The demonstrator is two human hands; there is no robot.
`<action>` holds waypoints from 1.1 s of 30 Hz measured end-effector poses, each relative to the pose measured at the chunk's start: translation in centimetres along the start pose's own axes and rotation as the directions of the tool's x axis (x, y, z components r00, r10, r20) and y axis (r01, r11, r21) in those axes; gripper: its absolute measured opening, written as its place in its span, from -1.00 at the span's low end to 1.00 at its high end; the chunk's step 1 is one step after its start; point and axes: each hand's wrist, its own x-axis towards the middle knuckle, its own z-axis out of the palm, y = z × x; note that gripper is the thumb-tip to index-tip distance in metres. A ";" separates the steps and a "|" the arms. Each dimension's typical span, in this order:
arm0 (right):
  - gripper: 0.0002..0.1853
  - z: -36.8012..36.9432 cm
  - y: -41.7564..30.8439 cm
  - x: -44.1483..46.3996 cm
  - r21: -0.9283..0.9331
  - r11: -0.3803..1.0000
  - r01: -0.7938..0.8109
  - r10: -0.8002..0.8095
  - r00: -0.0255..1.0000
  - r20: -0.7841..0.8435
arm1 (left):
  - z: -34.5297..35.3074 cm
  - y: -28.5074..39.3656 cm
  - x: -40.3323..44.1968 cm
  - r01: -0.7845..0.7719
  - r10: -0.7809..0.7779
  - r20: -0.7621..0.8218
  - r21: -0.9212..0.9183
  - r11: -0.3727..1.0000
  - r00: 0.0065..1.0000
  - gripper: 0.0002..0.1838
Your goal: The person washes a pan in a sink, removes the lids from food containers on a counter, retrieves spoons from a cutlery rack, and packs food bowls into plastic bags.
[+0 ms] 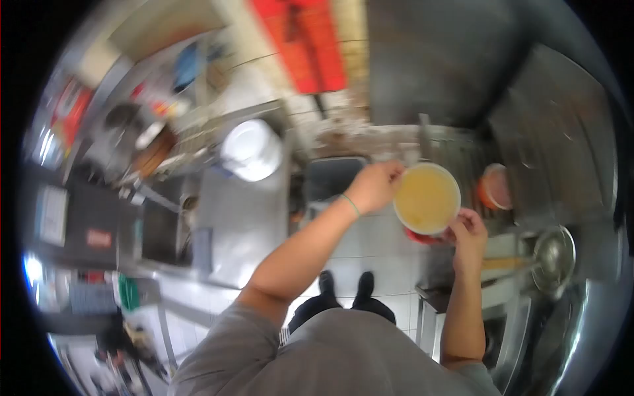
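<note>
Between my two hands is a round, white-rimmed bowl [428,198] filled with a cloudy yellowish liquid. The fingers of my left hand [375,187] pinch its upper left rim; a thin green band circles that wrist. On the lower right side, my right hand [469,231] grips the rim with thumb and fingers. The bowl looks roughly level. Something red [421,236] shows just beneath its lower edge, mostly hidden, so I cannot tell whether they touch.
To the right stand an orange tub [495,187] and a large metal ladle or strainer [553,259] by the metal cooking range. A steel counter [244,218] on the left bears stacked white plates [251,149]. Ahead are a dark bin [333,177] and a red panel [310,53].
</note>
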 end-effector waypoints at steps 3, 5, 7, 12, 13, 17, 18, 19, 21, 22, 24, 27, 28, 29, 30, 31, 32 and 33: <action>-0.79 5.4 4.1 -2.7 -0.121 0.988 -0.094 0.110 0.985 0.133 | -4.3 -4.3 -8.4 0.199 -0.203 -0.077 -0.064 0.978 0.976 -0.77; -0.80 8.7 7.3 -4.7 -0.169 0.972 -0.164 0.206 0.940 0.271 | -6.9 -6.5 -14.5 0.323 -0.347 -0.147 -0.169 0.931 0.926 -0.78; -0.78 12.4 11.1 -6.6 -0.228 0.947 -0.225 0.301 0.869 0.393 | -8.0 -12.2 -20.8 0.395 -0.425 -0.235 -0.165 0.904 0.874 -0.77; -0.74 23.4 16.9 -12.3 -0.448 0.845 -0.292 0.512 0.686 0.517 | -13.9 -16.6 -34.3 0.607 -0.635 -0.357 -0.202 0.768 0.685 -0.77; -0.72 25.2 18.6 -13.1 -0.474 0.837 -0.272 0.527 0.633 0.567 | -14.8 -17.4 -36.5 0.635 -0.669 -0.383 -0.231 0.737 0.637 -0.77; -0.71 30.8 24.1 -16.7 -0.585 0.810 -0.046 0.512 0.542 0.667 | -16.8 -21.0 -43.8 0.699 -0.704 -0.479 -0.229 0.677 0.524 -0.77; -0.63 31.9 25.2 -17.4 -0.575 0.816 -0.050 0.510 0.529 0.678 | -17.3 -21.0 -44.7 0.724 -0.723 -0.486 -0.234 0.649 0.491 -0.78; -0.63 32.5 26.2 -18.0 -0.581 0.813 -0.048 0.517 0.518 0.681 | -17.7 -21.7 -45.8 0.729 -0.729 -0.489 -0.242 0.641 0.479 -0.78; -0.65 33.8 27.4 -19.0 -0.636 0.772 -0.014 0.562 0.485 0.670 | -18.2 -23.8 -47.8 0.746 -0.731 -0.501 -0.225 0.627 0.463 -0.78; -0.65 33.9 28.8 -19.0 -0.638 0.770 -0.017 0.565 0.484 0.668 | -18.4 -24.4 -48.4 0.738 -0.721 -0.511 -0.222 0.637 0.469 -0.78; -0.66 34.4 30.1 -19.3 -0.591 0.791 0.154 0.464 0.478 0.746 | -19.2 -24.9 -49.0 0.730 -0.745 -0.504 -0.287 0.621 0.436 -0.78; -0.63 33.3 27.6 -18.3 -0.611 0.787 0.090 0.506 0.473 0.721 | -20.4 -24.5 -49.0 0.700 -0.737 -0.546 -0.338 0.629 0.398 -0.76; -0.63 32.2 27.4 -17.5 -0.621 0.779 0.081 0.499 0.519 0.694 | -19.6 -28.3 -51.2 0.666 -0.731 -0.546 -0.369 0.648 0.409 -0.73; -0.63 30.9 27.2 -16.7 -0.563 0.826 0.039 0.466 0.516 0.719 | -20.2 -27.1 -51.0 0.628 -0.697 -0.582 -0.368 0.685 0.419 -0.67; -0.62 29.1 26.5 -15.4 -0.500 0.866 0.003 0.422 0.534 0.733 | -19.5 -30.6 -52.5 0.583 -0.670 -0.617 -0.386 0.715 0.412 -0.63; -0.62 27.4 25.0 -14.5 -0.514 0.858 0.004 0.405 0.609 0.682 | -20.6 -28.0 -51.1 0.598 -0.717 -0.593 -0.441 0.669 0.366 -0.64; -0.66 26.1 23.1 -13.6 -0.459 0.880 -0.120 0.415 0.662 0.623 | -21.2 -27.1 -49.9 0.583 -0.669 -0.638 -0.396 0.710 0.381 -0.66; -0.70 24.3 21.0 -12.6 -0.380 0.895 -0.232 0.425 0.700 0.574 | -21.1 -28.0 -50.0 0.613 -0.581 -0.710 -0.266 0.744 0.397 -0.69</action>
